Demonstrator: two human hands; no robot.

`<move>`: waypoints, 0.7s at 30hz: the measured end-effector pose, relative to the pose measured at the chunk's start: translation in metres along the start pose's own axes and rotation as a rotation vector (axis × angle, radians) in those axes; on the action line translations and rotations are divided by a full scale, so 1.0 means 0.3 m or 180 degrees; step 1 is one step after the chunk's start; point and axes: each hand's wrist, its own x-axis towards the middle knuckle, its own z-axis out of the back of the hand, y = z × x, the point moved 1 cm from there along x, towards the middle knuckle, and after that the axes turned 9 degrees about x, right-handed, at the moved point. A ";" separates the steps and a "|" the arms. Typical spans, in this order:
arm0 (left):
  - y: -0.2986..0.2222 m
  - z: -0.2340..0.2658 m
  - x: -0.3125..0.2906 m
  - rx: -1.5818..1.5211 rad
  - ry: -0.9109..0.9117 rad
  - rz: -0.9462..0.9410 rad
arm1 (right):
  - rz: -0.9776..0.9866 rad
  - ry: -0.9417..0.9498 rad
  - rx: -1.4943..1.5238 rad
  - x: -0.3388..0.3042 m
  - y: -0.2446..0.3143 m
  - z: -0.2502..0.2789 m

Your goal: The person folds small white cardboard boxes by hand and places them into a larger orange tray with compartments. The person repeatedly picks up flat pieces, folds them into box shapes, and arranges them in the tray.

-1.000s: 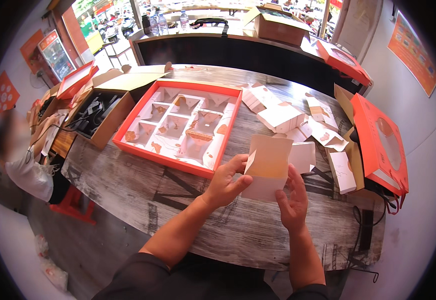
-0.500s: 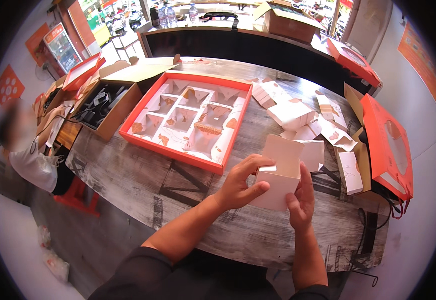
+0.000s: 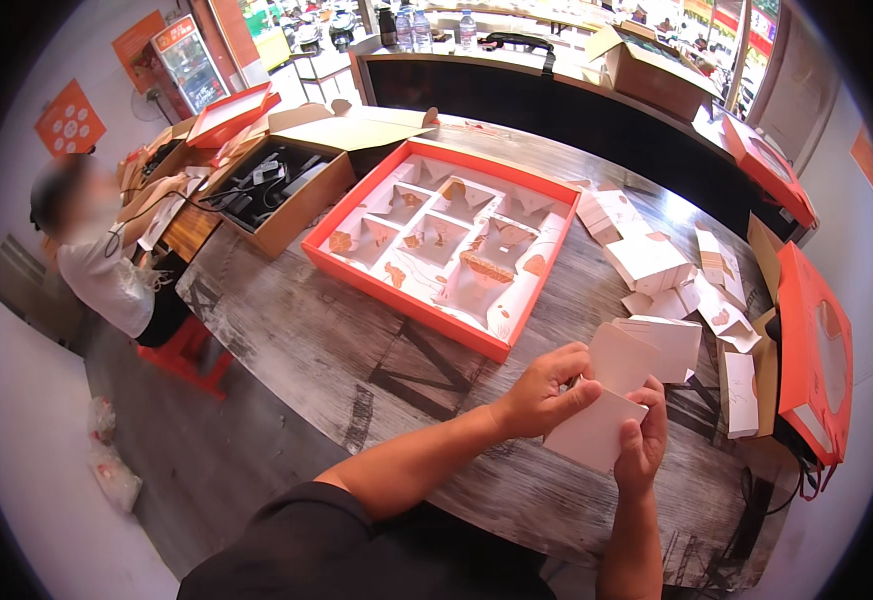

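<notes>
A small white carton [image 3: 593,432] is held up over the near right part of the table, its flap [image 3: 621,356] standing up at the far side. My left hand [image 3: 549,392] grips its upper left edge, thumb and fingers closed on the card. On the other side, my right hand [image 3: 643,438] pinches the carton's right edge between thumb and fingers. Just beyond it lies another white carton [image 3: 669,346]. To the left rests a shallow red tray box [image 3: 409,318] whose white printed insert [image 3: 435,243] has several square wells.
Several white printed cartons [image 3: 652,262] lie in a pile at the far right. A red box with an oval window [image 3: 815,345] leans near the right edge. Cardboard box of black cables [image 3: 282,205] stands at the left; a person [image 3: 107,250] sits beyond it.
My view has swung left, so the scene sits further right in the picture. Both hands still hold the carton; it is tilted differently, and its opening shows less.
</notes>
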 end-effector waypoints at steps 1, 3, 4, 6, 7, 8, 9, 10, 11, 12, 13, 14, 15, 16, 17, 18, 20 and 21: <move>0.003 -0.002 -0.002 -0.0005 0.0014 0.0015 | -0.0003 -0.0004 0.0006 -0.002 -0.007 0.003; 0.017 -0.005 -0.010 -0.0021 0.0043 0.0037 | -0.0014 -0.0030 0.0020 -0.004 -0.013 0.004; 0.025 -0.007 -0.012 -0.0003 0.0058 0.0071 | -0.0022 -0.0051 0.0029 -0.003 -0.013 0.003; 0.038 -0.006 -0.013 0.0048 0.0090 0.0125 | -0.0035 -0.0060 0.0000 -0.002 -0.015 0.005; 0.047 -0.005 -0.014 0.0053 0.0120 0.0162 | -0.0040 -0.0047 -0.0038 -0.004 -0.019 0.007; 0.056 -0.004 -0.018 0.0059 0.0148 0.0199 | -0.0045 -0.0033 -0.0075 -0.004 -0.022 0.008; 0.059 -0.007 -0.019 0.0053 0.0186 0.0244 | -0.0061 -0.0050 -0.0081 -0.006 -0.027 0.011; 0.060 -0.008 -0.018 0.0045 0.0219 0.0258 | -0.0077 -0.0067 -0.0087 -0.007 -0.030 0.012; 0.057 -0.008 -0.015 0.0038 0.0252 0.0273 | -0.0093 -0.0081 -0.0091 -0.004 -0.030 0.012; 0.054 -0.004 -0.022 0.0036 0.0280 0.0320 | -0.0142 -0.0082 -0.0039 -0.005 -0.029 0.008; 0.050 0.000 -0.026 0.0060 0.0228 0.0313 | -0.0191 -0.0082 0.0014 -0.004 -0.024 0.004; 0.046 0.004 -0.029 0.0086 0.0175 0.0306 | -0.0240 -0.0081 0.0067 -0.004 -0.023 -0.002; 0.044 0.005 -0.027 0.0099 0.0130 0.0286 | -0.0199 -0.0018 0.0007 -0.004 -0.026 -0.006; 0.038 0.011 -0.026 0.0052 0.0097 0.0306 | -0.0157 0.0044 -0.0053 -0.005 -0.031 -0.013; 0.029 0.021 -0.027 0.0005 0.0065 0.0326 | -0.0114 0.0106 -0.0113 -0.005 -0.036 -0.020; 0.025 0.026 -0.029 -0.0053 0.0017 0.0346 | -0.0148 0.0094 -0.0090 -0.005 -0.037 -0.026; 0.064 0.033 -0.052 -0.0143 0.0055 0.0536 | -0.0213 0.0066 -0.0047 -0.006 -0.039 -0.037; 0.075 0.036 -0.062 -0.0191 0.0081 0.0638 | -0.0215 0.0097 -0.0072 -0.007 -0.046 -0.032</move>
